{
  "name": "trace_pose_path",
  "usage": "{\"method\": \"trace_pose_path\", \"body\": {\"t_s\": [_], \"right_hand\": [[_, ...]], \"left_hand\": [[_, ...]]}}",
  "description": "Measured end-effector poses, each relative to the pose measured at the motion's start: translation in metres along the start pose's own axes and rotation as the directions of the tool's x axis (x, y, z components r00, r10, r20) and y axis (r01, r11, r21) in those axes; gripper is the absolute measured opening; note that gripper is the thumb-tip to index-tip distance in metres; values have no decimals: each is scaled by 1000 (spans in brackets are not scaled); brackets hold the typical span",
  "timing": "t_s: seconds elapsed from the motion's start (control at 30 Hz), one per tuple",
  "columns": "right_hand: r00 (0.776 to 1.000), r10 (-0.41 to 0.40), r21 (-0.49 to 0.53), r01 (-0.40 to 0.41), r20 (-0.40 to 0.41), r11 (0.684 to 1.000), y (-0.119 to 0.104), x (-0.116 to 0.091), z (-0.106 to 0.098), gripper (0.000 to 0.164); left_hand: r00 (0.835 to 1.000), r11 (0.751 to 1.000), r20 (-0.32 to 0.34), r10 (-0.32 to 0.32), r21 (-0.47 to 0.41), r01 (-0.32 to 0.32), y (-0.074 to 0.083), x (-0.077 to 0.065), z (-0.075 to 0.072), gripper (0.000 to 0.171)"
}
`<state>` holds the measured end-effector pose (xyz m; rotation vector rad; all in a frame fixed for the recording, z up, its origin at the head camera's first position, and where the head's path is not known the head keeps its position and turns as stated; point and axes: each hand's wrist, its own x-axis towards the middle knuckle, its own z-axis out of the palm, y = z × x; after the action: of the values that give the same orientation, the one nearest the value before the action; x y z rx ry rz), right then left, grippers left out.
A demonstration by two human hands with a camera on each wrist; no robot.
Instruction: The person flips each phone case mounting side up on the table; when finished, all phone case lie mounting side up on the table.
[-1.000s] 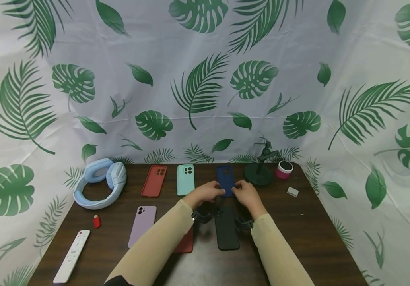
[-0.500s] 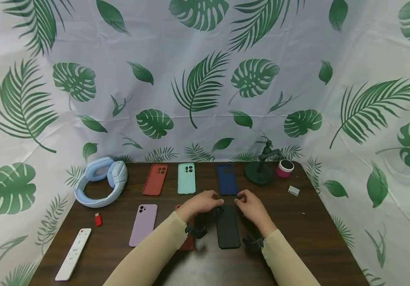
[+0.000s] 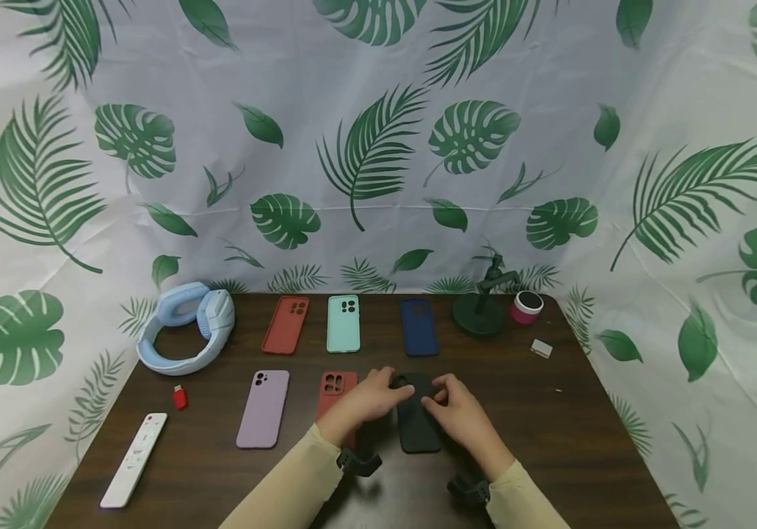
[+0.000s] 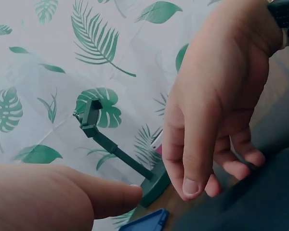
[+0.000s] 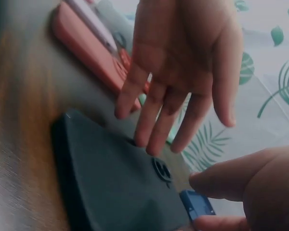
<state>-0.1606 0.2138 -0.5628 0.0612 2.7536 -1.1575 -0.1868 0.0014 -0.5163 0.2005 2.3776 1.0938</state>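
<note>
A black phone case (image 3: 418, 426) lies flat on the table in front of the person, also large in the right wrist view as a dark case (image 5: 120, 178). Over its upper left edge hangs my left hand (image 3: 373, 397), fingers relaxed and pointing down beside the camera cutout. My right hand (image 3: 460, 415) is at its upper right side, fingers loosely bent, nothing between them. In the left wrist view the right hand (image 4: 216, 101) hangs over the dark surface. A red phone case (image 3: 335, 386) is partly hidden beneath the left forearm.
Beyond the hands lie a blue phone case (image 3: 420, 328), a mint one (image 3: 343, 327) and another red one (image 3: 285, 325). A lilac case (image 3: 263, 410) is on the left, near headphones (image 3: 186, 330), a USB stick (image 3: 180, 397) and a remote (image 3: 133, 461). A green stand (image 3: 479, 314) and pink jar (image 3: 526, 308) stand back right.
Both hands have let go of the blue phone case and drawn back toward the person, coming over the black phone case. The blue case stays in the back row. The view has tilted slightly down.
</note>
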Motion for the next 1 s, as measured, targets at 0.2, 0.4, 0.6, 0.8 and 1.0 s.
{"method": "trace_pose_path", "body": {"t_s": [0.2, 0.4, 0.6, 0.8, 1.0], "right_hand": [[999, -31, 57, 30, 32, 998, 5, -13, 9, 54], [997, -68, 135, 71, -26, 988, 17, -17, 16, 50], [993, -92, 109, 100, -76, 989, 17, -15, 19, 55], [995, -86, 97, 91, -54, 991, 13, -15, 21, 61], [995, -88, 77, 92, -51, 993, 14, -15, 22, 63]], "left_hand": [[998, 994, -56, 22, -103, -28, -13, 3, 9, 75], [989, 988, -125, 74, -124, -90, -23, 16, 26, 66], [982, 988, -177, 66, -127, -89, -26, 23, 32, 64], [980, 988, -191, 60, -129, -85, -29, 24, 34, 63], [986, 972, -163, 46, -221, -82, -31, 24, 34, 57]]}}
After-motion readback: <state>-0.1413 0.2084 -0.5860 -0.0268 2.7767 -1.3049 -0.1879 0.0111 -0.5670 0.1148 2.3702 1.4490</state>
